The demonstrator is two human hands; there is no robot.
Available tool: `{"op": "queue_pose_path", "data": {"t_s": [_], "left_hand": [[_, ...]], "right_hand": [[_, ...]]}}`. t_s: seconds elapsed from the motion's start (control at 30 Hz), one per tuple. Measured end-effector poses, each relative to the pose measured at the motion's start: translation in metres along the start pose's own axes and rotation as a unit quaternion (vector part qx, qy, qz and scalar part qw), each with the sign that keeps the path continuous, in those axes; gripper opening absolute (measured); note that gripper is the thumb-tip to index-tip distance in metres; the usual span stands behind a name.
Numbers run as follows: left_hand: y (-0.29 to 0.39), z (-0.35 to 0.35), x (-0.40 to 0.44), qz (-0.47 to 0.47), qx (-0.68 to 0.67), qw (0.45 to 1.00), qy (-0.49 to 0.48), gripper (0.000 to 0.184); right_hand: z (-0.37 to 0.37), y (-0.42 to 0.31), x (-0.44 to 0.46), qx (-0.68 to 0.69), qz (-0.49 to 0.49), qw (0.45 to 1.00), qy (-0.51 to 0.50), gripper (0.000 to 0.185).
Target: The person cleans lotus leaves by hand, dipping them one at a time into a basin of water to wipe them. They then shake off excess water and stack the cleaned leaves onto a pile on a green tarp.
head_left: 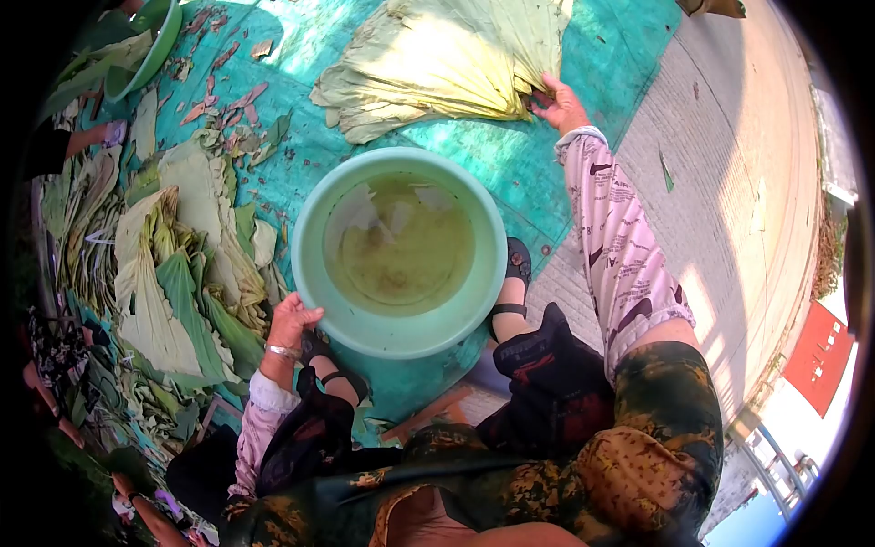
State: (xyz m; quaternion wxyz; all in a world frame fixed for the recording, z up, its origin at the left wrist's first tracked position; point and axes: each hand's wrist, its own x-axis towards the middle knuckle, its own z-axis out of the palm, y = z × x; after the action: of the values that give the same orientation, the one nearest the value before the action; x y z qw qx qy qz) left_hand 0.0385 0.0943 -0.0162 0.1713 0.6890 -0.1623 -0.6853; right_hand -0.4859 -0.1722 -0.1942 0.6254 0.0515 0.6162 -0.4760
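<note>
My right hand (561, 107) is closed on the gathered edge of a stack of large pale yellow-green leaves (437, 68), which lies fanned out on the teal sheet beyond the basin. Between my feet and the leaves stands a round light-green basin (310, 246) holding murky yellowish water. My left hand (293, 324) is beside the basin's lower left rim, thumb stretched toward it and the other fingers curled; nothing shows in it. Just left of that hand lies a heap of green and pale leaves (173, 301).
Another green tub (164, 46) with leaves is at the top left. Co-workers' hands and arms (91, 137) show along the left edge. Leaf scraps (246, 105) litter the teal sheet (629, 91). Ribbed concrete (720, 137) lies to the right.
</note>
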Motion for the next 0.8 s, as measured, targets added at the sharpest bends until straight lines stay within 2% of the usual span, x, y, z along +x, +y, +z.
{"op": "queue_pose_path", "data": {"t_s": [0.13, 0.23, 0.43, 0.53, 0.73, 0.8], "left_hand": [[0.001, 0.002, -0.001, -0.001, 0.001, 1.0, 0.003, 0.036], [0.002, 0.004, -0.001, 0.001, 0.003, 1.0, 0.002, 0.036], [-0.001, 0.002, 0.0, 0.007, 0.006, 1.0, 0.005, 0.035], [-0.001, 0.002, -0.001, 0.006, 0.006, 1.0, 0.005, 0.035], [0.003, 0.008, -0.003, 0.008, -0.005, 1.0, 0.017, 0.03], [0.002, 0.008, -0.002, 0.007, -0.006, 1.0, 0.019, 0.03]], "right_hand": [[-0.004, -0.003, -0.002, -0.034, -0.008, 0.998, -0.05, 0.031], [0.001, 0.004, 0.008, 0.063, -0.022, 0.998, -0.021, 0.031], [0.007, 0.007, 0.01, 0.083, -0.028, 0.996, 0.009, 0.03], [0.0, 0.005, 0.016, 0.066, -0.023, 0.997, -0.012, 0.029], [-0.009, -0.001, 0.032, -0.058, -0.068, 0.996, 0.009, 0.03], [-0.008, 0.0, 0.029, 0.005, -0.055, 0.998, -0.015, 0.031]]}}
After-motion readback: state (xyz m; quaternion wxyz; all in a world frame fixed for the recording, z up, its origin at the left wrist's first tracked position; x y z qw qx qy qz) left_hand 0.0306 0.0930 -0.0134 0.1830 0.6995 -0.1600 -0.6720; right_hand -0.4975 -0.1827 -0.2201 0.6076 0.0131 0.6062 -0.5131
